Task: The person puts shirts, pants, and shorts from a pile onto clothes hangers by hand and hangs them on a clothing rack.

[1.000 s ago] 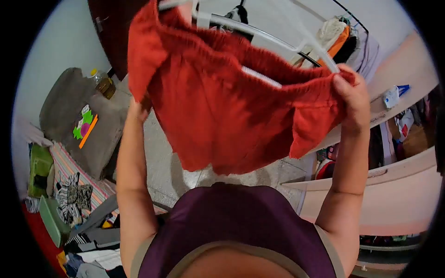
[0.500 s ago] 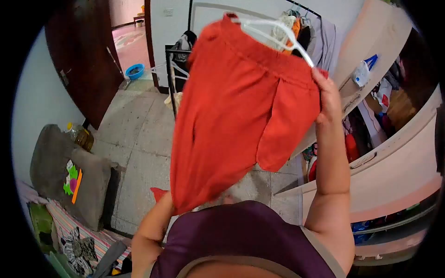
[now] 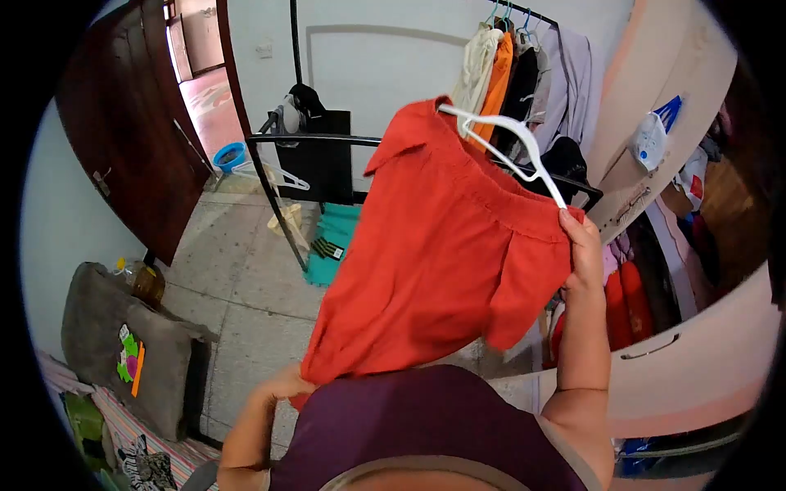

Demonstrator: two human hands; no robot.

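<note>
A red off-shoulder top [image 3: 434,254] with a gathered neckline and short sleeves hangs on a white hanger [image 3: 528,139] in front of my chest. My right hand [image 3: 583,250] is closed around the hanger's right end, together with the cloth at that shoulder. Down at the lower left, my left hand [image 3: 285,382] grips the hem of the top; its fingertips are partly hidden by the cloth. The garment is tilted, its far shoulder pointing away toward the clothes rack [image 3: 327,139].
Several garments [image 3: 499,74] hang on the rack's back rail. At right stands a wardrobe door [image 3: 655,360] beside shelves of clothes. A grey chair [image 3: 123,344] with a colourful item is at left. The dark door [image 3: 123,123] stands ajar near a blue basin [image 3: 230,155].
The top and hanger have moved lower in view and turned slightly, with both hands still holding. The view has shifted, showing more of the rack and a teal item on the floor.
</note>
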